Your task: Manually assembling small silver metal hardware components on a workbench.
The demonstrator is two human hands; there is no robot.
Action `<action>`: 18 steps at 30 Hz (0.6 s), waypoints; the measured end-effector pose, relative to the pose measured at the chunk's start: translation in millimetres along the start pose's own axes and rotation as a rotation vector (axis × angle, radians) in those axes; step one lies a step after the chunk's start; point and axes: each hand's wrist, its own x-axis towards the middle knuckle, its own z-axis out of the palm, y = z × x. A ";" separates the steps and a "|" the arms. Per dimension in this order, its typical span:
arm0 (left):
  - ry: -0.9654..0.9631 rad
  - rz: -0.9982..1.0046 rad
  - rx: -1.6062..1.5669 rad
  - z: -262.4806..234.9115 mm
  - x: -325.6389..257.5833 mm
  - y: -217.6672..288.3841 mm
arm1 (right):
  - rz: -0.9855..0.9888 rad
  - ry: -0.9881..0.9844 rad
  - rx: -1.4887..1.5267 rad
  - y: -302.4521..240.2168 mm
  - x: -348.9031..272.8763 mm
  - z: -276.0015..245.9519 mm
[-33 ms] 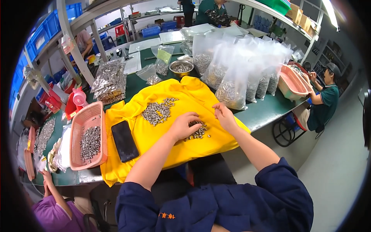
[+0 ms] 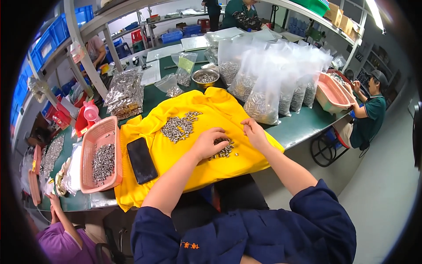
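Observation:
My left hand rests on a yellow cloth. Its thumb and fingers are apart around the near pile of small metal cylinders, partly covering it. To the right and slightly farther away, my right hand is raised with thumb and fingertips pinched together. Whatever lies in that pinch is too small to make out. A larger pile of the same shiny metal pieces lies on the cloth beyond my left hand. One loose piece sits at the near pile's right edge.
Left of the cloth's piles lie a black phone and a pink basket holding metal pieces. Filled clear bags stand at the back right, near a metal bowl. Co-workers sit at the right and lower left.

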 end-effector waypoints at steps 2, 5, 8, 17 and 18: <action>-0.036 0.001 0.044 0.8 0.5 7.6 | -0.022 0.056 0.015 9.1 0.1 0.1; -0.042 -0.018 0.106 13.4 -4.5 13.1 | -0.026 0.086 0.020 17.3 -1.3 2.0; -0.005 -0.008 0.216 25.1 -8.2 16.5 | -0.093 0.102 -0.058 28.9 5.9 6.6; 0.117 0.127 0.304 34.6 -9.1 22.4 | -0.183 0.146 0.041 29.4 13.6 4.4; 0.114 0.111 0.309 34.4 -10.9 22.8 | -0.136 0.115 0.099 27.6 14.4 3.2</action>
